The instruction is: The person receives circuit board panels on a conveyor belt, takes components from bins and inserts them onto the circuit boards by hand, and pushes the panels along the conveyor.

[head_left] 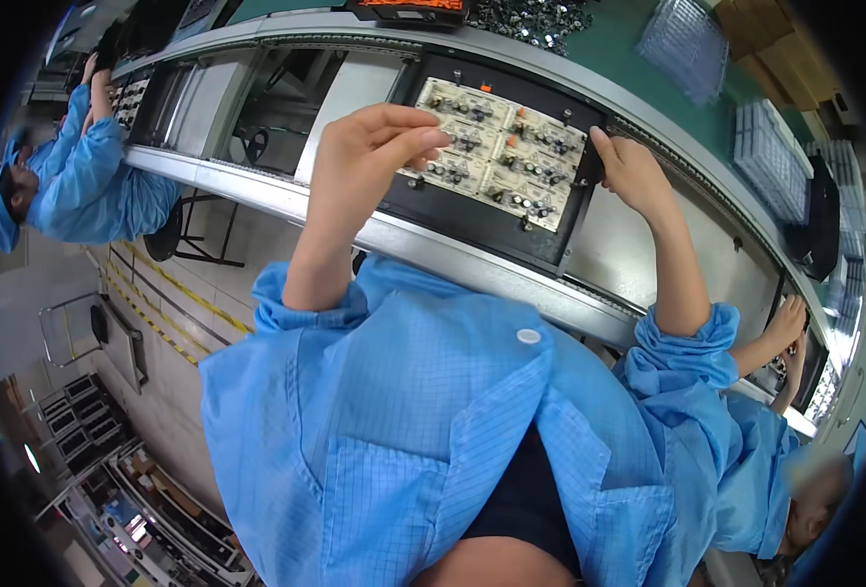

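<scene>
A cream-coloured circuit board panel (497, 168) lies in a black carrier tray (421, 201) on the conveyor line in front of me. Rows of small black and silver parts stand on the panel, with a few orange pieces among them. My left hand (369, 147) hovers at the panel's left side, thumb and fingertips pinched together. Whatever sits in that pinch, if anything, is too small to make out. At the tray's right edge, my right hand (637, 176) is closed with its fingers against the rim; part of its grip is hidden.
Metal conveyor rails (453, 256) run across in front of me. Beyond them are an orange-filled bin (409, 12), a heap of small metal parts (531, 22) and stacked clear trays (771, 161). Co-workers in blue work at the left (81, 186) and right (756, 470).
</scene>
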The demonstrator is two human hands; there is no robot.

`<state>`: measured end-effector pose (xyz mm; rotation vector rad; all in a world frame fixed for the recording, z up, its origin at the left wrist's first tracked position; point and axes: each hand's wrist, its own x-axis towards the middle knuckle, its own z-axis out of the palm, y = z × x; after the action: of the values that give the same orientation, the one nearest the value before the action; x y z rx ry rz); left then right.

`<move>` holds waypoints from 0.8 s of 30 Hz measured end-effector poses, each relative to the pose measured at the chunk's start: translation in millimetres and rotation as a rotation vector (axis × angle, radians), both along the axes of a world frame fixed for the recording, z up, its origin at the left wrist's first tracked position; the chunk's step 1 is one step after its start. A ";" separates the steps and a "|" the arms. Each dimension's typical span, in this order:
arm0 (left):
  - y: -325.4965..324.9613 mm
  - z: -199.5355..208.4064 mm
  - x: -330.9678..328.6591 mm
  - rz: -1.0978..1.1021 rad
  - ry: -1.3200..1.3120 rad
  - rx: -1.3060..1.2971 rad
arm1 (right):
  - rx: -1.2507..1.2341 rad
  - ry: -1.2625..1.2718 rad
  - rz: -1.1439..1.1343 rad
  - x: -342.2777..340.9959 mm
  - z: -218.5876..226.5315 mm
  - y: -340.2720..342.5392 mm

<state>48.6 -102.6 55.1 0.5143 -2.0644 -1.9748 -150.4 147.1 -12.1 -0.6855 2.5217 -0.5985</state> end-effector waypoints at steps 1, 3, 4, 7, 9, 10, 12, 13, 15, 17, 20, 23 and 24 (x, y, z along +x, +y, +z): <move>4.6 -7.1 -9.1 -0.090 0.007 0.015 | -0.006 -0.015 -0.010 0.4 -8.1 4.9; 21.4 -15.8 -21.4 -0.154 -0.039 0.098 | -0.200 -0.050 0.028 0.1 -20.9 13.7; 29.0 -19.5 -27.9 -0.208 -0.071 0.188 | -0.263 -0.211 0.017 3.9 -17.0 18.7; 48.5 -30.3 -37.6 -0.341 -0.210 0.278 | -0.293 0.181 -0.065 16.5 -13.7 32.4; 56.2 -25.4 -36.2 -0.412 -0.323 0.322 | -0.548 -0.045 0.041 43.3 19.8 28.3; 62.4 -25.8 -37.2 -0.452 -0.363 0.391 | -0.665 -0.142 0.141 61.2 23.8 28.8; 69.5 -42.8 -34.4 -0.531 -0.366 0.488 | -0.809 -0.159 0.245 90.6 25.2 21.7; 72.7 -48.9 -32.3 -0.570 -0.365 0.487 | -0.837 -0.079 0.239 101.7 20.2 18.2; 74.7 -52.3 -30.7 -0.607 -0.408 0.439 | -0.829 -0.067 0.173 109.7 9.9 17.4; 71.9 -53.4 -27.8 -0.656 -0.391 0.455 | -0.927 0.010 0.149 114.5 -1.9 18.5; 55.1 -37.8 -31.3 -0.726 -0.328 0.249 | -0.828 -0.111 -0.076 119.1 7.7 17.7; -0.2 -40.4 -87.0 -0.373 -0.057 -0.678 | -1.047 -0.257 -0.405 102.8 2.2 16.2; -19.3 -48.8 -107.0 -0.397 -0.005 -0.845 | -1.048 -0.254 -0.406 98.1 0.3 19.0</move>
<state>-58.3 -121.9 6.3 -0.0759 -2.8664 -1.0317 -52.3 166.2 -11.8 -0.3475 1.9698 -2.0552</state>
